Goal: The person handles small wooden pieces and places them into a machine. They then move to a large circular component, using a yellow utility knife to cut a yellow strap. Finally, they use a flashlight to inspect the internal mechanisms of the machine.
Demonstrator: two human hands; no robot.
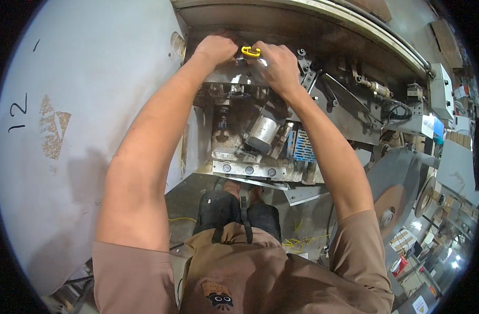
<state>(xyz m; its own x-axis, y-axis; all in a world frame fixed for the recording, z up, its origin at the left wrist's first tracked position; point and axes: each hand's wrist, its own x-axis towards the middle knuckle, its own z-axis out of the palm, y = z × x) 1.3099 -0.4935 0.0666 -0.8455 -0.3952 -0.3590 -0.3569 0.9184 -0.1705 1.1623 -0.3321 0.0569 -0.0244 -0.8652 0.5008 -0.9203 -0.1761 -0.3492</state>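
Both my arms reach forward into the open machine housing. My left hand (218, 48) is closed beside the dark back part of the machine; its fingertips are hidden, so what it grips does not show. Just to its right, my right hand (278, 64) has its fingers curled in. A small yellow loop (250, 52) sticks out at the thumb side of that hand, seemingly held by it. Below the hands lies a metal plate (234, 77) with shiny spots and small fittings.
Under my arms sit a silver cylinder motor (263, 130), a blue slotted part (304, 146) and a bar with several round gauges (249, 170). A large white panel (93, 120) stands left. On the right are a big grey reel (399, 193) and a control box (441, 91).
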